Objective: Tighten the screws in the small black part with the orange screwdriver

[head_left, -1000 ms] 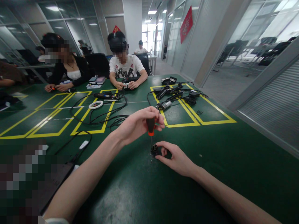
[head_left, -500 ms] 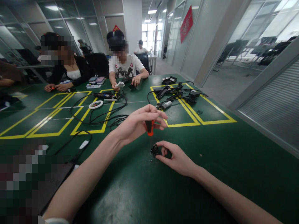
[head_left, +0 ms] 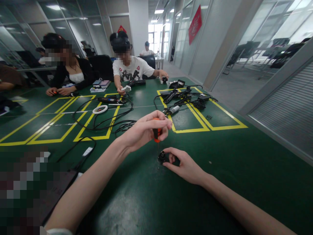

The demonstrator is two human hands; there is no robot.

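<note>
My left hand (head_left: 149, 129) is closed round the red and black handle of a screwdriver (head_left: 157, 138), which stands upright with its thin shaft pointing down. The shaft's tip meets a small round black part (head_left: 161, 158) on the green table (head_left: 137, 189); the exact contact is too small to make out. With thumb and index finger, my right hand (head_left: 182, 163) grips that black part from the right side. A short metallic stub rises from the part's top.
Black cables and tools with a silver cylinder (head_left: 175, 110) lie beyond my hands, within yellow tape outlines. A white ring (head_left: 100, 109) and looped cables are at the left. Across the table sit a person in a white shirt (head_left: 133, 67) and a person in a black jacket (head_left: 84, 73).
The fingers of my left hand have curled in more tightly round the screwdriver handle. Across the table, the white-shirted person's arm has reached out towards the black items at the table's far edge.
</note>
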